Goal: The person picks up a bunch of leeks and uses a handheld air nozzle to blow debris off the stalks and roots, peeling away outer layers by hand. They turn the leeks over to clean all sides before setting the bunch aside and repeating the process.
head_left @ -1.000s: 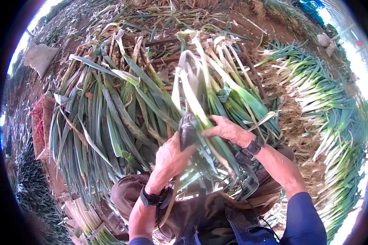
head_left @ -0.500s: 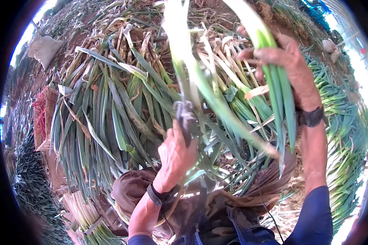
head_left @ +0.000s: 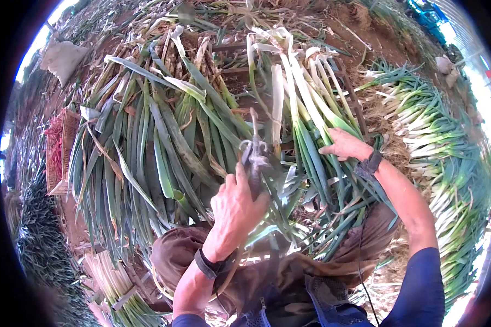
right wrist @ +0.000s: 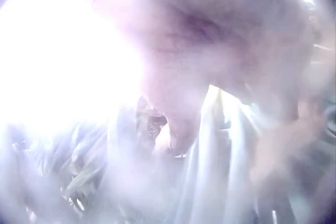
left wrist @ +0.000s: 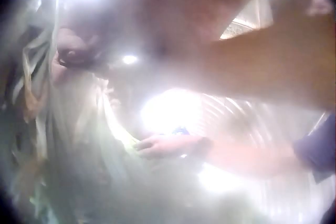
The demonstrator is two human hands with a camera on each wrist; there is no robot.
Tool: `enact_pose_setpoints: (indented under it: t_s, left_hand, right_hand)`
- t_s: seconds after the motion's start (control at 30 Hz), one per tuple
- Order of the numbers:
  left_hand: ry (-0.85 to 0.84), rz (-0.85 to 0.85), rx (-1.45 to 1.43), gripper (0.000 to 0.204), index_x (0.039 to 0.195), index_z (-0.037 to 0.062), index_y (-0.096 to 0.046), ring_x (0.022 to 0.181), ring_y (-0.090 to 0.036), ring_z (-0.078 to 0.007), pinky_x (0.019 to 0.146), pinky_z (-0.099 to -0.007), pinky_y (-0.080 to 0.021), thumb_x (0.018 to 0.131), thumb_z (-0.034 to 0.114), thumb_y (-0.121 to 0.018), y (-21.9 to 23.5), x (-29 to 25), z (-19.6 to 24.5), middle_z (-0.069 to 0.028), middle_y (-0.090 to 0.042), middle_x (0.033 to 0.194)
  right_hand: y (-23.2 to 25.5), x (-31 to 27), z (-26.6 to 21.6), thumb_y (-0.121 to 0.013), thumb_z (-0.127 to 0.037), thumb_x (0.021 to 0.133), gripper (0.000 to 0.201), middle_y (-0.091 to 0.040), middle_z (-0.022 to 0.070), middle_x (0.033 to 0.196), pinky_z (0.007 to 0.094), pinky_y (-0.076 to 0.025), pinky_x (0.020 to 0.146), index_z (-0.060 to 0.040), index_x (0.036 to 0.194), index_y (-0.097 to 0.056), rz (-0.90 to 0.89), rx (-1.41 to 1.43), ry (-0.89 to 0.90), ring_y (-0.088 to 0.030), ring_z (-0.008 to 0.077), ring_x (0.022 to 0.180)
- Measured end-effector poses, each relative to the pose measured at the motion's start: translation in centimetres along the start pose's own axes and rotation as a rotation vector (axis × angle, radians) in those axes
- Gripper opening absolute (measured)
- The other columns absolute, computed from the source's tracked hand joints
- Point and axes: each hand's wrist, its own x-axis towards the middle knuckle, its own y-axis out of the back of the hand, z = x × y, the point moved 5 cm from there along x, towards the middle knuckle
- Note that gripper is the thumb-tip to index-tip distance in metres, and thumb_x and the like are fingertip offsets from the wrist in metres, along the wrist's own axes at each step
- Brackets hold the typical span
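In the head view my left hand (head_left: 235,210) grips the dark handle of an air blow gun (head_left: 255,158), its thin metal nozzle pointing away from me. A tan hose (head_left: 235,267) hangs below that hand. My right hand (head_left: 348,145) rests on a bundle of leeks (head_left: 313,111) lying to the right of the gun, fingers fairly straight against the stalks. White ends of these leeks point away; green leaves come toward my lap. The left wrist view shows the right hand (left wrist: 170,145) at a pale stalk. Glare hides much of the right wrist view, where stalks (right wrist: 207,166) show below the fingers.
A larger heap of leeks (head_left: 163,141) lies on the left. Rows of leeks (head_left: 436,158) cover the ground along the right. At far left stands a basket (head_left: 65,150) with reddish contents; a bundle of pale stalks (head_left: 112,280) sits lower left.
My right hand first held a leek by the nozzle, then lifted leeks up to the right, and is now lower, on the right-hand bundle. My left hand keeps the blow gun in nearly the same place.
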Motion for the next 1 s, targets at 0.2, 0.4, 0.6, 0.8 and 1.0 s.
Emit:
enact_pose_setpoints:
  t_s: [0.2, 0.4, 0.6, 0.8, 1.0]
  left_hand:
    - [0.042, 0.073, -0.01, 0.086, 0.146, -0.0118, -0.042, 0.097, -0.067, -0.0418, 0.082, -0.0496, -0.053, 0.084, 0.038, -0.073, 1.6, 0.1, -0.4, -0.0248, -0.062, 0.108]
    - [0.063, 0.1, -0.045, 0.086, 0.146, -0.0117, -0.042, 0.092, -0.067, -0.0407, 0.077, -0.0496, -0.053, 0.083, 0.039, -0.073, 1.8, 0.4, -1.6, -0.0232, -0.061, 0.103]
    - [0.119, 0.052, -0.139, 0.082, 0.143, -0.011, -0.045, 0.086, -0.068, -0.0424, 0.075, -0.0508, -0.053, 0.084, 0.039, -0.072, 1.9, 0.4, -2.4, -0.0245, -0.063, 0.099]
    - [0.107, -0.059, -0.353, 0.057, 0.123, -0.0048, -0.054, 0.084, -0.066, -0.0451, 0.075, -0.0522, -0.052, 0.086, 0.036, -0.068, 0.8, -1.0, -1.4, -0.0267, -0.064, 0.094]
    - [0.13, -0.117, -0.317, 0.05, 0.116, -0.0044, -0.056, 0.081, -0.067, -0.0454, 0.075, -0.0522, -0.052, 0.087, 0.035, -0.066, -0.6, -1.2, -2.0, -0.0269, -0.066, 0.087]
  right_hand:
    - [0.0, 6.1, -8.9, -0.062, -0.023, 0.093, 0.033, -0.07, 0.0221, 0.102, 0.0456, -0.055, 0.092, 0.0042, 0.11, -0.071, 0.298, -0.195, 0.667, -0.069, 0.0347, 0.097]
    - [-9.3, 18.3, -13.6, -0.072, -0.033, 0.083, 0.046, -0.073, 0.0254, 0.111, 0.0428, -0.056, 0.092, -0.0012, 0.116, -0.072, 0.191, 0.212, 0.206, -0.072, 0.0371, 0.104]
    - [-7.8, 15.8, -15.6, -0.077, -0.022, 0.08, 0.041, -0.072, 0.0143, 0.087, 0.0353, -0.054, 0.074, 0.0061, 0.109, -0.072, 0.007, 0.454, 0.348, -0.067, 0.0188, 0.08]
    - [-7.7, 10.8, -13.4, -0.07, -0.023, 0.083, 0.033, -0.062, 0.0111, 0.076, 0.0361, -0.05, 0.064, 0.0074, 0.094, -0.064, 0.135, 0.433, 0.392, -0.06, 0.0177, 0.07]
    - [-12.0, 4.6, -11.5, -0.066, -0.025, 0.084, 0.03, -0.069, 0.0207, 0.085, 0.0457, -0.054, 0.072, 0.0015, 0.099, -0.064, 0.23, 0.356, 0.33, -0.07, 0.0332, 0.077]
